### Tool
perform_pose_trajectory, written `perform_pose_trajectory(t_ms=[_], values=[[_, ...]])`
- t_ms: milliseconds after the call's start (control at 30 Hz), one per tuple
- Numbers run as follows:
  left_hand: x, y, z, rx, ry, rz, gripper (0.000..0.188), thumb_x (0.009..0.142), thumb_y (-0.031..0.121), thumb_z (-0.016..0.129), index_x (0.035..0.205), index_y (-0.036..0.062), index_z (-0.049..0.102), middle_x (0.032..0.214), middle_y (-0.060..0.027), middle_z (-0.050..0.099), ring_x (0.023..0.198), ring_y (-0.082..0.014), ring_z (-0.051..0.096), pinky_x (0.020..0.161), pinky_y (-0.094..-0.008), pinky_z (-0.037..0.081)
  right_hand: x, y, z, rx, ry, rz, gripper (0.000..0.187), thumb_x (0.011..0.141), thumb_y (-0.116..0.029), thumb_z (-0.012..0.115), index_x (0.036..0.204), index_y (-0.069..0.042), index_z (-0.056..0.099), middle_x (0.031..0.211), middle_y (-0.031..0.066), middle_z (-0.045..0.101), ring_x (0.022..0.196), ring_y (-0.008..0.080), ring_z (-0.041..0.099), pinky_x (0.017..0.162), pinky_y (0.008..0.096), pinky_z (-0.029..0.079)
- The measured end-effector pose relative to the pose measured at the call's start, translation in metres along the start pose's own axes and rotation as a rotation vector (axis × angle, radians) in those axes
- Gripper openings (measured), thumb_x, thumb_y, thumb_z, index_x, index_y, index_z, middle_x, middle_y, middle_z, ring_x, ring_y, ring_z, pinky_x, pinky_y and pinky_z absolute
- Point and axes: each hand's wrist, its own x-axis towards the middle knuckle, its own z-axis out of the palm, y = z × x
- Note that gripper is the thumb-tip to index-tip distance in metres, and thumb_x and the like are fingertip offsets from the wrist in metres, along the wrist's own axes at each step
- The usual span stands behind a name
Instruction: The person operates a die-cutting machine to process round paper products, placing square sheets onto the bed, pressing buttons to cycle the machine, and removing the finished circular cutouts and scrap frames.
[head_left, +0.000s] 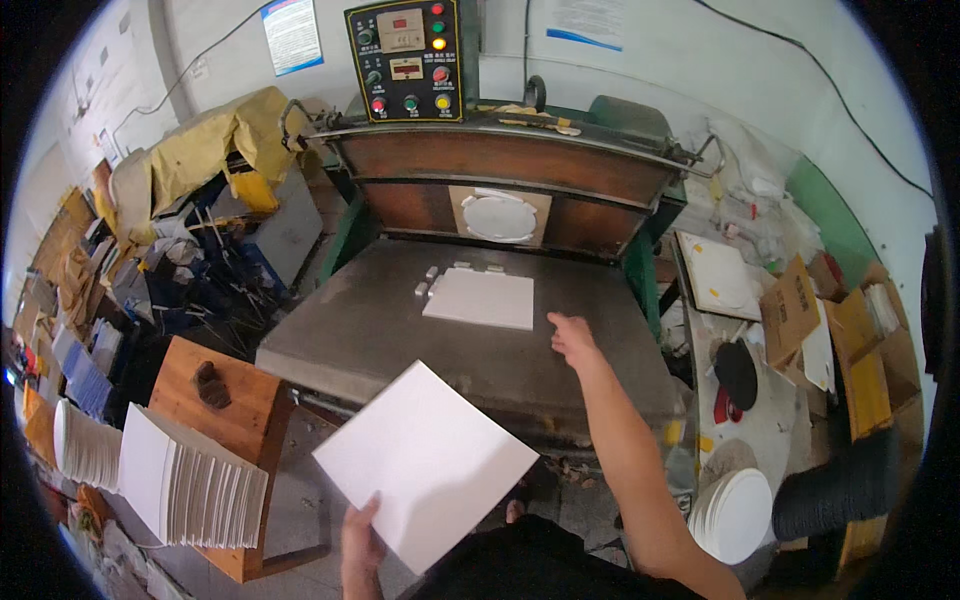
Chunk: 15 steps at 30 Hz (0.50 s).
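Observation:
My left hand [362, 542] grips a white square board [425, 462] by its lower left edge, thumb on top; the other fingers are hidden beneath. The board is held turned cornerwise in front of the press bed [350, 300]. Farther in, a second white board [482, 300] lies flat on that bed, against several small metal blocks [422, 288] along its left and far edges. My right hand [572, 340] is just right of this board, index finger stretched out and nothing visible in it. On the upright brown plate behind, a pale panel carries a white round piece [500, 217].
A control box [408, 60] with coloured buttons rises above the press. To the left, a wooden stool [215, 385] bears a stack of white boards [190, 480]. On the right bench are white discs [735, 515], a black disc stack [835, 488] and cardboard boxes [795, 315].

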Motion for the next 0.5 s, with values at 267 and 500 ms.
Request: perform_pose_trajectory(t_ms=[267,500], values=[[0.01,-0.052,0.041,0.015,0.072,-0.06,0.047,0.091,0.004,0.051,0.137,-0.0039,0.041,0.131,-0.0174,0.055,0.117,-0.0299,0.057,0.1,-0.0433,0.046,0.164,0.102,0.048,0.454,0.015,0.068,0.041,0.082,-0.015,0.068,0.115,0.008,0.058,0.108,0.0227,0.065,0.095,0.0369,0.065,0.084,0.0521,0.052],[0.052,-0.061,0.091,0.011,-0.151,-0.224,0.045,0.093,0.007,0.047,0.136,-0.0058,0.04,0.127,-0.019,0.057,0.109,-0.032,0.061,0.087,-0.0457,0.055,0.134,0.031,0.028,0.419,-0.339,0.285,0.031,0.08,-0.006,0.066,0.11,-0.002,0.059,0.106,0.0126,0.065,0.098,0.0276,0.064,0.082,0.0417,0.055]])
